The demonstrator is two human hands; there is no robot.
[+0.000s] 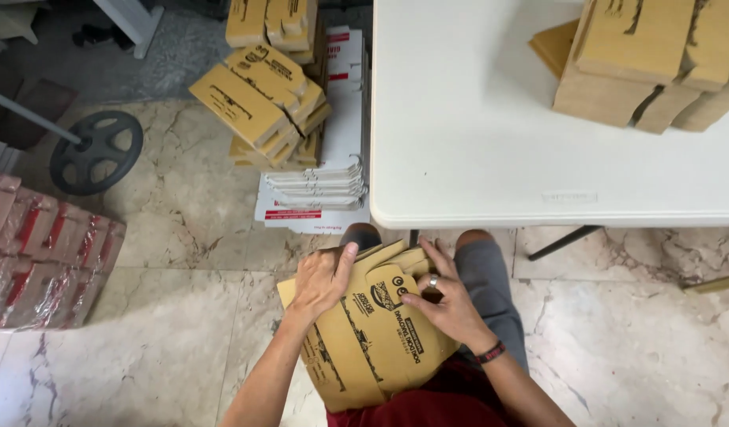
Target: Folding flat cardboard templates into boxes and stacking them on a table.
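Note:
A brown cardboard box [376, 340], partly folded and printed in black, rests on my lap below the table edge. My left hand [321, 281] grips its upper left side, thumb over a flap. My right hand [443, 304], with a ring and a dark wristband, presses its fingers on the front flap at the box's upper right. Both hands touch the box.
A white table [491, 134] stands ahead with stacked folded brown boxes [649, 59] at its far right. More brown boxes [270, 87] and flat white cartons [325, 190] lie on the marble floor left of the table. Wrapped packs [40, 249] and a black wheel [96, 152] are at the left.

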